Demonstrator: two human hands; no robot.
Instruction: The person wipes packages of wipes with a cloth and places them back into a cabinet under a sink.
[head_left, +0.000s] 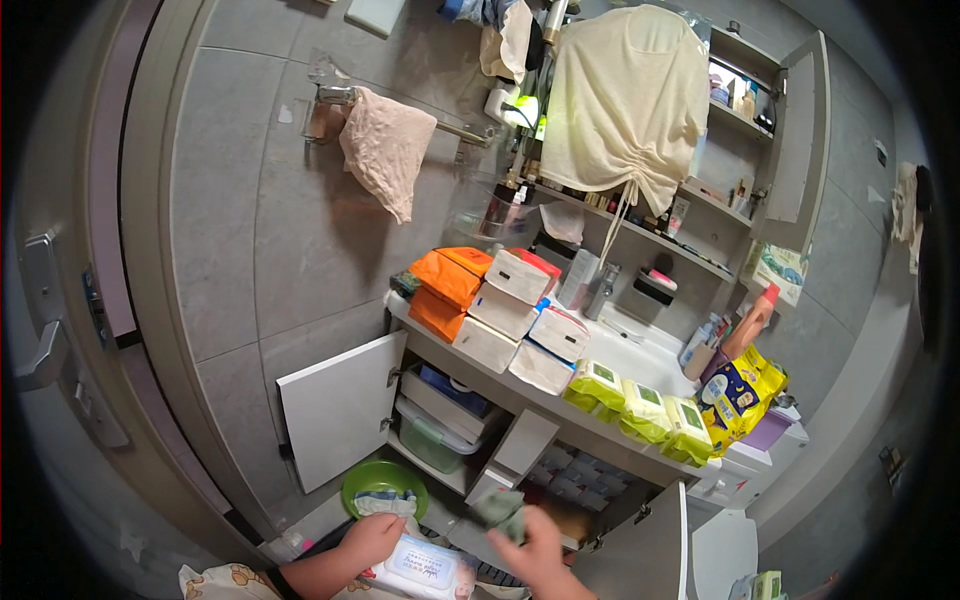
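My left hand (381, 537) is curled at the upper left corner of a white and light-blue pack of wet wipes (424, 568), which has a plastic lid and bears writing; the fingertips are hidden. My right hand (534, 551) holds a crumpled grey-green cloth (501, 513) to the right of the pack, slightly blurred. A green plastic basin (351, 491) with a folded cloth (384, 504) in it stands on the floor just beyond my left hand. The open vanity cabinet is in front of me, with a lidded plastic storage box (431, 439) inside its left part.
White cabinet doors stand open at left (341, 412) and right (637, 544). On the countertop are several tissue packs (517, 277), orange packs (444, 281), three green wipes packs (634, 409) and a yellow bag (739, 397). A toilet (724, 551) is at right. A beige top (626, 105) hangs above.
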